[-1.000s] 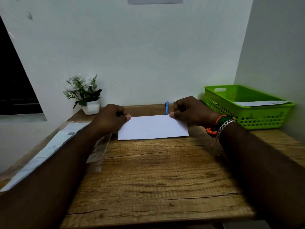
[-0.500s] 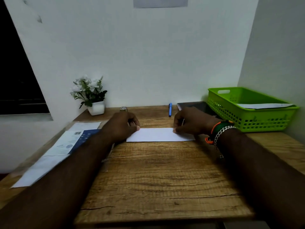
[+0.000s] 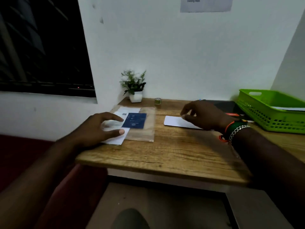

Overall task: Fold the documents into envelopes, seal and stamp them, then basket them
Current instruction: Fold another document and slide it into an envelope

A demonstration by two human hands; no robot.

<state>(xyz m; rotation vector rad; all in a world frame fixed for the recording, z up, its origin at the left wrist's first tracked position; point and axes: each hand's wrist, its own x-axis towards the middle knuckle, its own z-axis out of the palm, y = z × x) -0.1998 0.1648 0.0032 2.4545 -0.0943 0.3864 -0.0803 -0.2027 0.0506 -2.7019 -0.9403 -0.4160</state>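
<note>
Moved: left hand [image 3: 99, 128] has left the folded paper [image 3: 175, 121] and now reaches the document stack [image 3: 132, 120], fingers spread.
Right hand [image 3: 203, 115]: fingers loosely curled over paper.
Paper: flat on worktop [image 3: 173, 151], long axis left-right.

Looked like a small home or office desk nook: wooden desk [image 3: 173, 151] in a white-walled corner, dark window [image 3: 41, 47], potted plant [image 3: 134, 86], green basket [image 3: 270, 116], notice [image 3: 205, 4] taped on wall
</note>
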